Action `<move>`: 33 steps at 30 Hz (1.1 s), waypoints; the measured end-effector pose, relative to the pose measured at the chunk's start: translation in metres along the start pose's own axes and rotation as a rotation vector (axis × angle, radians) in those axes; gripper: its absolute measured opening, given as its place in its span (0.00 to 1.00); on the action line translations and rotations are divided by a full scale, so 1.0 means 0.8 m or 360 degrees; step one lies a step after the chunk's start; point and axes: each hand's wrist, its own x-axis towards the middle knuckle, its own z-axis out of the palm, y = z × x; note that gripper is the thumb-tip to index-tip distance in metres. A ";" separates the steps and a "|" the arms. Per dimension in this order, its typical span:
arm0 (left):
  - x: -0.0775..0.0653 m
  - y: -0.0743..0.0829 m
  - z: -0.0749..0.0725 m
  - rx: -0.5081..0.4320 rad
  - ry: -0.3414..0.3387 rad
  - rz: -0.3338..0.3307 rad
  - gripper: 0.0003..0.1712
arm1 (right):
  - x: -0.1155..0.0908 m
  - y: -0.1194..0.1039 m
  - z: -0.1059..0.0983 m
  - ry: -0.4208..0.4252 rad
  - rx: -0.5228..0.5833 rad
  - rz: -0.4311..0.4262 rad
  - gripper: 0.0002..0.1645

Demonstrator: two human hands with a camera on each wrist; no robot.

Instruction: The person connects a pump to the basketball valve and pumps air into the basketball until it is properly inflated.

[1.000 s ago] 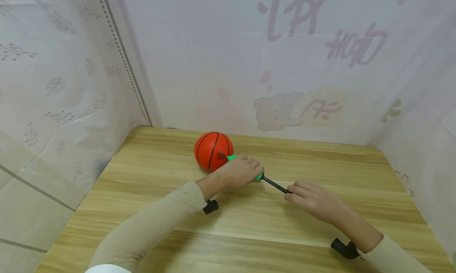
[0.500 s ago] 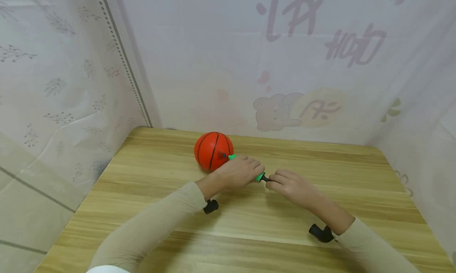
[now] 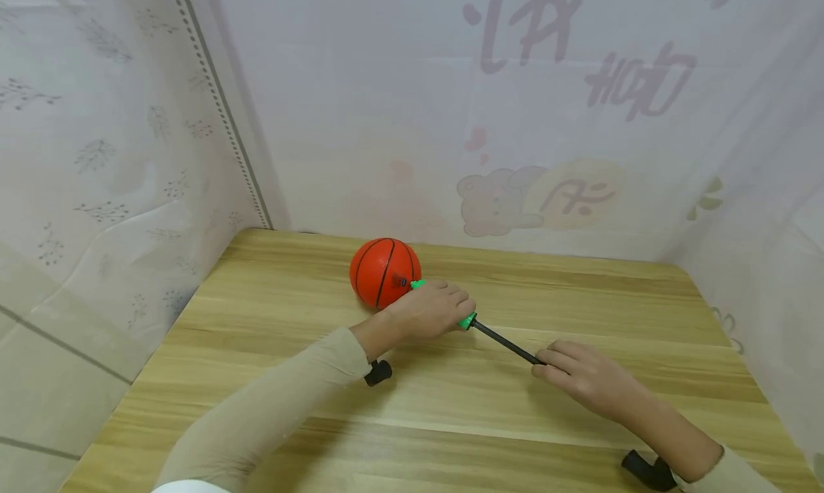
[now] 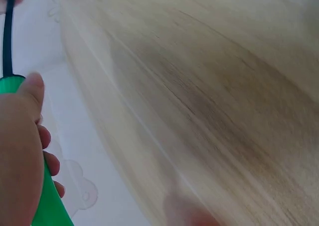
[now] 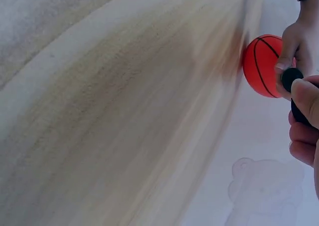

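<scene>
A red toy basketball with black lines sits toward the back of the wooden table. My left hand grips the green barrel of a hand pump, its front tip pointing at the ball's right side. In the left wrist view, my fingers wrap around that green barrel. A long stretch of black pump rod shows between my hands. My right hand holds the rod's far end; the black handle appears within its fingers in the right wrist view. Whether the tip enters the ball is too small to tell.
The wooden table meets a pale printed curtain at its back edge. More of this cloth hangs at the left and right. A black camera mount sits on each wrist, the right one low over the table.
My right hand slid in toward the left hand by half a second ago, then drew back right and nearer, exposing more rod than at first. Left hand and ball stay nearly in place.
</scene>
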 end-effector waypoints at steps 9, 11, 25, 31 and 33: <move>0.006 0.006 -0.001 0.0019 -0.0017 -0.0009 0.16 | 0.032 0.013 0.015 -0.0102 0.0022 -0.0025 0.25; 0.006 0.007 -0.001 0.0035 -0.0023 -0.0018 0.16 | 0.043 0.018 0.024 -0.0125 0.0013 -0.0033 0.25; 0.002 0.004 -0.002 -0.0012 0.0019 -0.0021 0.15 | 0.080 0.030 0.050 -0.0039 -0.0010 -0.0045 0.27; 0.002 0.002 0.001 -0.0029 0.0046 -0.0014 0.15 | 0.056 0.023 0.038 -0.0016 -0.0005 -0.0067 0.24; 0.002 0.002 0.001 -0.0041 0.0035 -0.0017 0.15 | 0.046 0.019 0.032 -0.0023 -0.0018 -0.0078 0.22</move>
